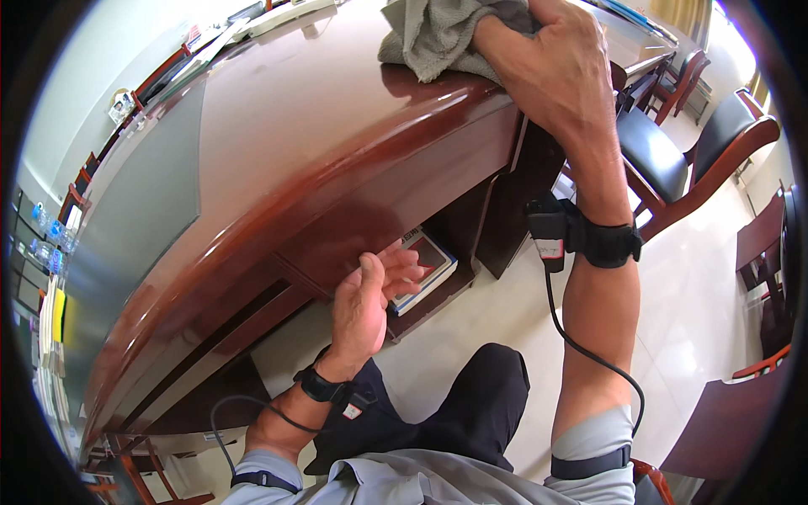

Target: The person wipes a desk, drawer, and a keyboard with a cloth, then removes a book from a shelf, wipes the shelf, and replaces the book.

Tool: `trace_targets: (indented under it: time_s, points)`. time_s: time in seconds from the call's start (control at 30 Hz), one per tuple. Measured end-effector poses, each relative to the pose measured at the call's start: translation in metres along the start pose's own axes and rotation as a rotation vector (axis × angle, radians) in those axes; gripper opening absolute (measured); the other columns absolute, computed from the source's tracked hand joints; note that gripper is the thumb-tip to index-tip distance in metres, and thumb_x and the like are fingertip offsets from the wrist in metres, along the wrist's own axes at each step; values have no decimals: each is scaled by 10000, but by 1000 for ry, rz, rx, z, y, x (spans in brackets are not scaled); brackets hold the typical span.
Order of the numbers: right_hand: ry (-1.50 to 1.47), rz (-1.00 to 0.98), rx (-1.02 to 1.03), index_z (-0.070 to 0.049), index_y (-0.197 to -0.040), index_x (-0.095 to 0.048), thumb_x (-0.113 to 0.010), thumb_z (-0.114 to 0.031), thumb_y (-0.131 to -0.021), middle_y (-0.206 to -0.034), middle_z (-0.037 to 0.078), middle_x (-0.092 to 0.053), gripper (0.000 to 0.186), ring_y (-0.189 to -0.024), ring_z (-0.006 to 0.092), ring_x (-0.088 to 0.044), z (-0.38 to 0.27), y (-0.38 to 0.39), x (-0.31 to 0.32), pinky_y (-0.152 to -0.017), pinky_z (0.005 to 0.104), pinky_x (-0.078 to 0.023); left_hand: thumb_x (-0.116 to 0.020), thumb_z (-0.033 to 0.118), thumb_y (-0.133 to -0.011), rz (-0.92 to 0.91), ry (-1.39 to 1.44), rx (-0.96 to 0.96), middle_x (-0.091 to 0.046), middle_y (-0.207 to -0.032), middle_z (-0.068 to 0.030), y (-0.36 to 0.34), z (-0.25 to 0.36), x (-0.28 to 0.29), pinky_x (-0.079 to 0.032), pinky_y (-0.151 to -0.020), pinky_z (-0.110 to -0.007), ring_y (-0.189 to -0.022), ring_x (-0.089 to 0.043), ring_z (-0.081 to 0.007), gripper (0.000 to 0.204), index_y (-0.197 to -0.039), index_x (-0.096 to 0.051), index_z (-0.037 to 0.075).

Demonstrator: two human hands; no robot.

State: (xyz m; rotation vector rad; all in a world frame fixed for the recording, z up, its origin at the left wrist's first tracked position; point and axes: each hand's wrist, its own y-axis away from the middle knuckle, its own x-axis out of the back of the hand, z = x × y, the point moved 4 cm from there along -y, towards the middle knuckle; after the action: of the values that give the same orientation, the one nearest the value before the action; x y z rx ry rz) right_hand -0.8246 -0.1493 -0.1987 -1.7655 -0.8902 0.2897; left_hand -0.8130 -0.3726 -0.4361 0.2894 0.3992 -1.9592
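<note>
A grey cloth (438,38) lies bunched on the far right corner of the glossy brown desk (320,93). My right hand (560,67) is closed on it and presses it near the rounded edge; some fingertips are hidden behind the cloth and the top of the picture. My left hand (370,299) hangs in the air in front of the desk's drawer side, fingers apart and slightly curled, with nothing in it. Both wrists carry black straps with small cabled boxes.
A dark mat (151,185) covers the desk's left part, with papers and a yellow item (59,316) beyond. Below the desktop, a book or box (429,273) rests on an open shelf. Chairs with dark seats (652,151) stand at right. Water bottles (46,252) are far left.
</note>
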Motion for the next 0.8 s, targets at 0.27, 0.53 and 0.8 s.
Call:
trace_targets:
  time_s: [0.27, 0.53, 0.8]
  points:
    - [180, 46, -82, -42, -1051, -752, -659, -307, -782, -850, 180, -721, 389, -792, 269, -701, -4, 2, 0, -790, 371, -537, -766, 122, -903, -260, -794, -264, -696, -1128, -160, 54, 68, 12, -588, -831, -335, -903, -710, -225, 365, -1205, -658, -53]
    - [148, -55, -53, -90, -1010, -760, -634, -367, -799, -826, 201, -707, 370, -771, 378, -673, 1, -6, -6, -760, 444, -527, -818, 190, -860, -32, -1391, -1154, -695, -988, -130, 103, 176, -29, -589, -710, -380, -850, -689, -313, 331, -1091, -681, -4]
    - [91, -126, -63, -46, -1000, -736, -606, -359, -801, -851, 244, -689, 394, -791, 414, -657, 9, -4, -5, -760, 463, -516, -738, 368, -928, 221, -2174, -1017, -659, -1198, -183, 150, 266, -47, -465, -1019, -481, -1178, -590, -387, 489, -1209, -630, -17]
